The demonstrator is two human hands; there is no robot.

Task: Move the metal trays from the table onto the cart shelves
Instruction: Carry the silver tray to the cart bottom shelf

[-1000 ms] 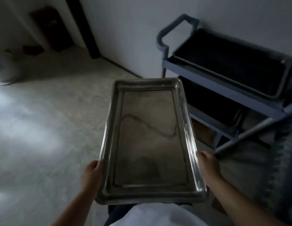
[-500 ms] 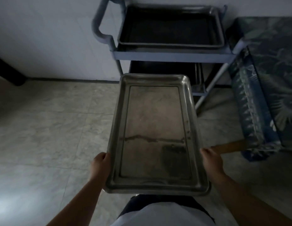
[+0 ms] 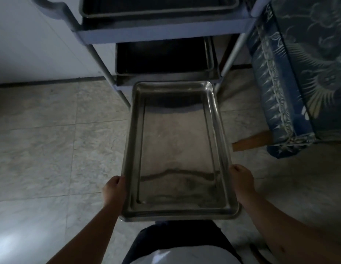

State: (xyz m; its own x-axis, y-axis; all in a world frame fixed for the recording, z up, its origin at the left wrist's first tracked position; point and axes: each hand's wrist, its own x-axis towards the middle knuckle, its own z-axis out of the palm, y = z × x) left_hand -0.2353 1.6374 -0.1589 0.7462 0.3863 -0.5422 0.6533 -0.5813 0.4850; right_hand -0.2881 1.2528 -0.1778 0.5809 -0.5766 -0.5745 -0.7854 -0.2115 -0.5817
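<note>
I hold an empty metal tray (image 3: 177,149) level in front of me, long side pointing away. My left hand (image 3: 114,191) grips its left rim near the close corner and my right hand (image 3: 242,180) grips the right rim. The tray's far end sits just in front of the grey cart (image 3: 165,31). A dark tray (image 3: 158,6) lies on the cart's top shelf. Stacked dark trays (image 3: 164,56) lie on the shelf below, directly beyond my tray's far edge.
A table draped in a blue patterned cloth (image 3: 299,73) stands right of the cart, with a wooden leg (image 3: 251,141) showing under it. A white wall (image 3: 32,44) is left of the cart. Pale floor tiles (image 3: 51,149) spread to the left.
The view has swung toward the cart and closed in on it. The tray has come lower and nearer to the cart's lower shelf. Both hands keep their grip.
</note>
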